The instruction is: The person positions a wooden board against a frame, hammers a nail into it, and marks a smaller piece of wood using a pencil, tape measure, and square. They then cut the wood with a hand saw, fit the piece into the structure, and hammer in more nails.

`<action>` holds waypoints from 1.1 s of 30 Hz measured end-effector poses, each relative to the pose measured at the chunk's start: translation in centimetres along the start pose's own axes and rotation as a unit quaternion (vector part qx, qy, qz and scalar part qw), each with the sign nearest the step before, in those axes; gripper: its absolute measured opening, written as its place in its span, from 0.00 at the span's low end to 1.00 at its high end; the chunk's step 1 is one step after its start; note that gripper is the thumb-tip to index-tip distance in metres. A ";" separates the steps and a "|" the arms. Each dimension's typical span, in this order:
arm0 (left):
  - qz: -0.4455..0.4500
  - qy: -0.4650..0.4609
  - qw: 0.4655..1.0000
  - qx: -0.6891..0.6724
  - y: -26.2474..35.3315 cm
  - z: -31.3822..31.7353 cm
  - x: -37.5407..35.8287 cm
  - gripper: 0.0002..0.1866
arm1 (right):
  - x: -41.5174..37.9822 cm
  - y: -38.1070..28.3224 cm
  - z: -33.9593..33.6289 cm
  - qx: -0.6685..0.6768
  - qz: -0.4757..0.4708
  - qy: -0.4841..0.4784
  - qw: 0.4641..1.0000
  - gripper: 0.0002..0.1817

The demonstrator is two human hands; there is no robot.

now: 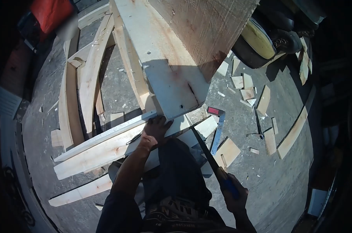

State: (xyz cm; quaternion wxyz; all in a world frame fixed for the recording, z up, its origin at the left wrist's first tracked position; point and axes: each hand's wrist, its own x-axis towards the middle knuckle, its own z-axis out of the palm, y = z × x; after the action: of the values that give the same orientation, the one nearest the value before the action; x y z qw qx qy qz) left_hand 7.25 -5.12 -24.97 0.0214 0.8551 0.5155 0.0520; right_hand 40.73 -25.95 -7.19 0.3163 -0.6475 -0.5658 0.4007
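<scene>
My left hand [156, 130] presses flat on a pale wooden plank [106, 147] that lies across my lap area, just below the end of a big thick beam [172, 73]. My right hand [234, 190] grips the blue handle of a hand saw [207, 153]. The dark blade slants up and left toward the plank's edge near the beam. A try square with a red head [218, 124] lies on the ground just right of the blade.
Curved wooden pieces [86, 81] lie on the concrete at the left. Several offcuts [248, 91] and a long strip [294, 132] are scattered on the right. A yellow and black object [261, 39] sits at the upper right. Another plank [82, 190] lies lower left.
</scene>
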 end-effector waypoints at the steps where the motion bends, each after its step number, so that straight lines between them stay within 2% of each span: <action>1: 0.015 0.030 0.999 -0.008 -0.2 0.6 0.0 0.41 | 3.2 1.6 2.0 0.012 -0.019 0.003 1.000 0.32; 2: 0.021 0.029 0.999 -0.006 -0.1 0.6 -0.2 0.41 | 6.9 4.6 4.8 0.044 -0.012 0.003 0.999 0.31; 3: 0.015 0.029 0.999 -0.012 -0.1 0.2 0.1 0.41 | 10.9 5.0 8.2 0.052 -0.040 0.038 0.997 0.29; 4: 0.006 0.027 0.999 -0.019 0.2 0.0 0.1 0.41 | 14.7 4.3 10.4 0.011 -0.028 0.041 0.999 0.29; 6: 0.017 0.045 0.999 -0.001 0.4 0.9 -0.5 0.41 | 19.3 7.9 13.8 0.033 0.005 0.054 0.998 0.29; 7: 0.022 0.056 0.998 0.009 -0.2 0.6 0.1 0.41 | 19.1 7.0 13.9 0.014 -0.078 0.107 0.991 0.29; 8: 0.020 0.054 0.998 0.013 -0.8 0.6 0.0 0.41 | 17.5 6.7 12.6 0.008 0.000 0.065 0.998 0.30; 9: 0.029 0.045 0.998 0.020 -1.0 0.3 0.2 0.42 | 15.9 8.7 11.9 0.006 -0.086 0.090 0.992 0.31; 10: 0.040 0.032 0.998 0.020 -0.7 0.4 0.1 0.42 | 13.9 8.9 10.2 0.011 -0.113 0.079 0.990 0.31; 12: 0.032 0.021 0.999 -0.006 -0.5 0.6 0.2 0.44 | 12.1 11.3 6.9 -0.135 -0.178 0.055 0.973 0.33; 14: 0.028 0.013 0.999 -0.023 -0.7 0.2 0.4 0.43 | 13.6 13.7 4.3 -0.267 -0.304 0.100 0.909 0.35; 16: 0.043 0.015 0.999 -0.007 -0.6 -0.2 0.6 0.42 | 14.7 15.9 2.3 -0.413 -0.205 0.039 0.887 0.36; 18: 0.013 -0.019 1.000 0.006 -0.4 -0.2 0.6 0.43 | 16.4 21.9 0.9 -0.484 -0.205 0.054 0.849 0.36; 20: 0.012 -0.020 1.000 0.011 -0.4 0.2 0.6 0.43 | 16.6 26.0 0.5 -0.589 -0.117 0.100 0.793 0.36; 21: 0.007 -0.038 0.999 0.012 -0.1 -0.2 0.5 0.44 | 16.1 26.4 0.8 -0.600 -0.048 0.151 0.784 0.39; 22: -0.001 -0.052 0.999 0.016 0.1 -1.2 0.8 0.44 | 15.8 26.5 1.3 -0.596 -0.036 0.153 0.787 0.39; 23: -0.005 -0.056 0.998 0.033 0.3 -1.4 0.9 0.44 | 15.4 26.7 1.7 -0.472 0.018 0.154 0.868 0.37; 24: -0.008 -0.060 0.997 0.050 0.6 -1.5 1.1 0.43 | 14.8 27.1 2.3 -0.337 0.073 0.155 0.926 0.36; 25: -0.004 -0.081 0.994 0.075 0.9 -1.8 1.2 0.46 | 14.2 27.5 3.8 -0.302 0.024 0.179 0.936 0.29; 26: 0.004 -0.074 0.995 0.066 0.4 -1.0 1.1 0.47 | 13.1 27.7 5.2 -0.256 0.079 0.136 0.954 0.20; 27: 0.025 -0.044 0.995 0.085 -0.1 -0.3 1.1 0.46 | 12.4 28.3 7.1 -0.203 0.050 0.149 0.967 0.15; 28: 0.045 -0.019 0.994 0.102 0.0 -0.2 1.0 0.45 | 12.3 27.9 8.6 -0.192 0.014 0.147 0.970 0.15; 29: 0.034 -0.046 0.996 0.066 -0.1 -0.2 0.9 0.43 | 12.4 27.4 10.0 -0.120 -0.006 0.135 0.984 0.12; 30: 0.029 -0.053 0.997 0.056 0.1 -0.7 0.8 0.40 | 13.0 27.2 11.4 -0.110 0.000 0.131 0.985 0.12; 32: 0.022 -0.054 0.998 0.038 0.8 -1.5 1.1 0.34 | 16.2 27.3 13.4 -0.163 -0.041 0.136 0.976 0.10; 33: -0.015 -0.086 0.996 0.022 1.7 -2.5 1.1 0.32 | 17.4 27.7 14.5 -0.155 -0.045 0.142 0.977 0.10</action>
State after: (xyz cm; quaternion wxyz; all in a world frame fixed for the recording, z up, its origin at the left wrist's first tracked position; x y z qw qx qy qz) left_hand 9.03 -4.99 -22.27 0.0478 0.8487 0.5257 -0.0334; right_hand 42.00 -13.87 -40.83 0.3066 -0.7130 -0.5987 0.1979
